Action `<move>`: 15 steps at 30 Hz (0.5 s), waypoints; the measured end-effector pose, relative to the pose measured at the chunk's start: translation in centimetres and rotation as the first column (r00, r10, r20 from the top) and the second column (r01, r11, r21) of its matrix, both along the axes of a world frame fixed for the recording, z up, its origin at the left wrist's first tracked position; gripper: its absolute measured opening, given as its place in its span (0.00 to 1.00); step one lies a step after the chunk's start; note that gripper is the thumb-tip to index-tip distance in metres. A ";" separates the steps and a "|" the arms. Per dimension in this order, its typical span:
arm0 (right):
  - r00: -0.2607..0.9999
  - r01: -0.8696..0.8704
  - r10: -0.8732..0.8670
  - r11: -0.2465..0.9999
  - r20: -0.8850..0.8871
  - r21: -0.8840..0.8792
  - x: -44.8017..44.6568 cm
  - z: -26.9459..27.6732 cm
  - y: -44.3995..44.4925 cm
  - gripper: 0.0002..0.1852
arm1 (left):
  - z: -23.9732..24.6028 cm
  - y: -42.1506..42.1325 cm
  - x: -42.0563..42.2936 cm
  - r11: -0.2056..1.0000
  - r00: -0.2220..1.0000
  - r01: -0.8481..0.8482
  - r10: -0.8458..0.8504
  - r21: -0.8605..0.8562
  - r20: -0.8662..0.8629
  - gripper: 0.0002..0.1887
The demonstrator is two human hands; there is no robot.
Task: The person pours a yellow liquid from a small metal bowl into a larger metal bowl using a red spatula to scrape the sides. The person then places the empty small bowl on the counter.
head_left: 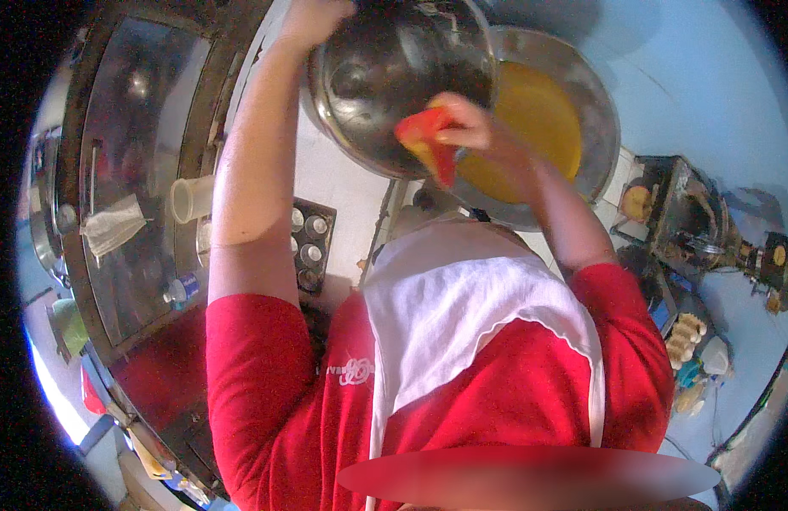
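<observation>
A large shiny metal bowl [394, 57] is tilted at the top of the view, its dark hollow or side facing the camera. My left hand [320, 19] is at the bowl's upper left rim, partly cut off by the picture's edge; its fingers are hidden. My right hand [464, 121], slightly blurred, holds a red and yellow cloth [429, 137] over the bowl's lower right part. Behind and to the right stands a wide metal basin [601, 128] with a yellow-orange content [547, 121], partly covered by the bowl and my right forearm.
A dark muffin tin [312, 252] with pale liners lies on the white surface left of my apron. Further left are a pale plastic container [192, 199], a bottle [183, 287] and a large glazed metal door [138, 128]. Metal equipment [694, 217] stands at the right.
</observation>
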State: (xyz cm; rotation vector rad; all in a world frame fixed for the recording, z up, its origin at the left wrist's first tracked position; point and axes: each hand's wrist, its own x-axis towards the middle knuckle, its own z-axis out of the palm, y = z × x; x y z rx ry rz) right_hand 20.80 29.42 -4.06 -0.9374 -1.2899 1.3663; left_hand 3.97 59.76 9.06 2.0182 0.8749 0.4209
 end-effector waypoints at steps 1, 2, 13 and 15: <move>0.977 0.204 -0.200 0.978 0.071 -0.051 1.6 0.8 -2.7 0.22 | -0.7 1.1 -0.1 0.997 0.998 0.040 -0.037 -0.059 0.051 0.27; 0.930 0.365 -0.364 0.931 0.052 -0.012 3.3 1.2 -5.4 0.21 | -1.3 2.0 -0.6 0.996 0.994 0.037 -0.029 -0.077 0.101 0.25; 0.312 0.693 -0.175 0.715 0.934 -0.097 8.3 -14.2 -27.6 0.19 | -0.8 4.9 -0.4 0.984 0.998 0.007 0.005 -0.177 0.066 0.16; -0.034 0.641 -0.025 0.766 0.999 0.041 5.9 -17.2 -30.9 0.18 | -0.6 5.2 -0.3 0.995 1.000 0.009 -0.010 -0.100 -0.013 0.17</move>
